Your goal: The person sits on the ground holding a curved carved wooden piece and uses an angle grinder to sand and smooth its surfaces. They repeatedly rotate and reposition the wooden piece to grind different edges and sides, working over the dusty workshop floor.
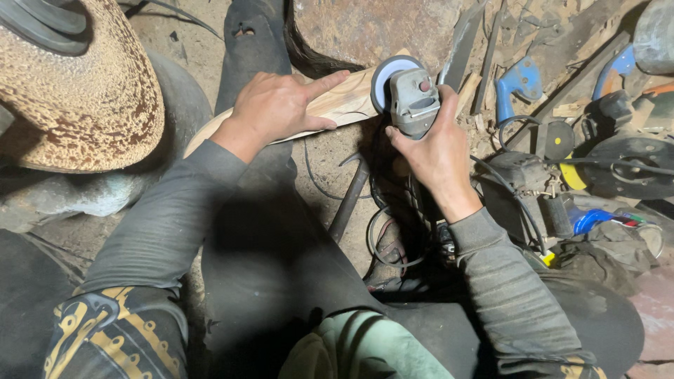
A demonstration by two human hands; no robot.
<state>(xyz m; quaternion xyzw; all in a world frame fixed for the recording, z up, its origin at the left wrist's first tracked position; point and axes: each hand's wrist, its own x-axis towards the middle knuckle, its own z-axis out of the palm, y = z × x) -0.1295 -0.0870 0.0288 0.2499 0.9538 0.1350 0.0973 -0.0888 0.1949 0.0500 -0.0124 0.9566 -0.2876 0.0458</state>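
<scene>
Nearest the camera are the person's dark trousers (pixel 281 281) and grey sleeves (pixel 161 224), seated on the dirt floor (pixel 330 151). The left hand (pixel 281 109) lies spread and pressed flat on a pale carved wooden piece (pixel 344 102) resting across the leg, forefinger stretched toward the wheel. The right hand (pixel 432 151) is wrapped tight round a grey angle grinder (pixel 411 98), its disc (pixel 386 77) touching the wood's far end. Judging by this, light, steady passes with the forefinger kept back from the disc would serve best. Blue-handled tools (pixel 516 84) and cables (pixel 382 235) lie beside.
</scene>
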